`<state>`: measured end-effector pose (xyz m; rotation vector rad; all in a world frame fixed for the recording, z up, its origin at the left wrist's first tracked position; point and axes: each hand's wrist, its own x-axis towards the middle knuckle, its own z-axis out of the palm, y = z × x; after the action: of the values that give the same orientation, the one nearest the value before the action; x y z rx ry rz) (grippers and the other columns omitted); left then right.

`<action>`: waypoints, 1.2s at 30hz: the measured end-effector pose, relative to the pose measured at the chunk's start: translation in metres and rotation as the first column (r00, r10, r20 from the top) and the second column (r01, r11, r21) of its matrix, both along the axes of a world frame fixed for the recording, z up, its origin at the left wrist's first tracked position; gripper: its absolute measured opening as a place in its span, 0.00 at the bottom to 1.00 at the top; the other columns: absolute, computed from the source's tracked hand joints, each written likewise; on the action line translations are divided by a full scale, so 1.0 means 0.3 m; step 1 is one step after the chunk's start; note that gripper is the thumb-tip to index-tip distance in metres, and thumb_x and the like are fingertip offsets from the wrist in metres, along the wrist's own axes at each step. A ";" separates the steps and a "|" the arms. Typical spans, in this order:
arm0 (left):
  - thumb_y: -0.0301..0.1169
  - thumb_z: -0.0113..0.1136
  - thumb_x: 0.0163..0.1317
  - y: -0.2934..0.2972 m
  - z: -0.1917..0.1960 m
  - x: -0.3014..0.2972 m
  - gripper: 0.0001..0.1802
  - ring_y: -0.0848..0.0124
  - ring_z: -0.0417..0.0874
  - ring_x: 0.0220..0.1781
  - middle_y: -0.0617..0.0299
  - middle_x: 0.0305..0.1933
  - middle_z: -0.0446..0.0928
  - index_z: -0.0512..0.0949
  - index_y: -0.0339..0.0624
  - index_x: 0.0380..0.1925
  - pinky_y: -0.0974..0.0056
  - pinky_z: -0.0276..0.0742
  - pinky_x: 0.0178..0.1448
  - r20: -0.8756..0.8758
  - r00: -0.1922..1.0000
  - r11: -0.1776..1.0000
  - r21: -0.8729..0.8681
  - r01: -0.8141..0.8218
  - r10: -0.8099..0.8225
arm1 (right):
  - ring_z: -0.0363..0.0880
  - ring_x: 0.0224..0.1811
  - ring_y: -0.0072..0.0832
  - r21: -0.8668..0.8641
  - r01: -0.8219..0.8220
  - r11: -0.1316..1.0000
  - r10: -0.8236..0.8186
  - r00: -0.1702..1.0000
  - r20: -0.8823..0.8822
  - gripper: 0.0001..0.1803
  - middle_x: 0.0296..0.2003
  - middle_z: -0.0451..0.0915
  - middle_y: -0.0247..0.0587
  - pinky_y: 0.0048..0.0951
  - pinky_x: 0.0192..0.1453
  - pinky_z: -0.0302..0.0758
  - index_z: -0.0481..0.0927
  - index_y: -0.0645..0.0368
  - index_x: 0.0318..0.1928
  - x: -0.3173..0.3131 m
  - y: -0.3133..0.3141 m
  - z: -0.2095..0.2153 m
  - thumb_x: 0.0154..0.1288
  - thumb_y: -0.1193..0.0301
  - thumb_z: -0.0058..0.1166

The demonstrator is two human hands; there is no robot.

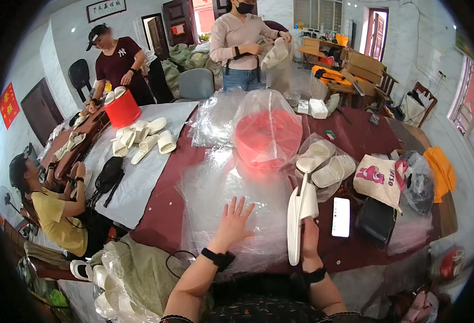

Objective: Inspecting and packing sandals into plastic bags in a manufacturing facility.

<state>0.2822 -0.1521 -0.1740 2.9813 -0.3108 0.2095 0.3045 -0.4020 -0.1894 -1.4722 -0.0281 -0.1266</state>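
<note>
My left hand lies with fingers spread on a stack of clear plastic bags in front of me. To its right, my right hand is closed around a pair of white slide slippers, held upright on edge with the soles facing left. Its fingers are partly hidden by the slippers. Just beyond, another pair of white slippers lies inside a clear bag. Behind the stack stands a red round container with clear plastic over it.
Right of the slippers lie a phone, a black pouch and a cream drawstring bag. Loose slippers are heaped at left near a red bucket. Three people work around the tables. A sack sits at lower left.
</note>
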 end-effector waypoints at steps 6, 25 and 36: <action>0.62 0.63 0.52 0.036 -0.139 -0.028 0.49 0.39 0.52 0.77 0.40 0.76 0.52 0.60 0.56 0.72 0.41 0.54 0.75 -0.193 0.980 0.989 -0.144 0.029 -0.057 | 0.64 0.23 0.10 0.290 -0.088 0.953 0.135 0.980 -0.148 0.17 0.21 0.70 0.22 0.20 0.26 0.58 0.74 0.57 0.26 -0.099 -0.045 0.074 0.75 0.65 0.46; 0.30 0.63 0.57 0.064 -0.150 -0.207 0.28 0.45 0.70 0.67 0.40 0.65 0.69 0.72 0.35 0.60 0.53 0.68 0.70 -0.115 0.936 0.825 -0.515 0.232 -0.334 | 0.82 0.35 0.49 -0.454 -0.370 0.811 0.475 0.869 0.141 0.12 0.32 0.82 0.53 0.40 0.39 0.77 0.83 0.63 0.38 -0.314 -0.141 0.102 0.60 0.68 0.56; 0.31 0.47 0.72 0.045 -0.042 -0.234 0.20 0.62 0.68 0.70 0.50 0.65 0.73 0.75 0.34 0.59 0.60 0.63 0.72 -0.266 0.896 0.473 -0.878 -0.073 -0.355 | 0.80 0.31 0.53 -0.544 -0.393 0.741 0.533 0.837 0.122 0.19 0.26 0.79 0.58 0.47 0.37 0.74 0.81 0.66 0.28 -0.410 -0.054 0.017 0.60 0.60 0.55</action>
<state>0.2119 -0.1384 -0.1867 1.8531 -0.2803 -0.2449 0.1814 -0.4182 -0.1843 -1.9135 -0.7076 0.1061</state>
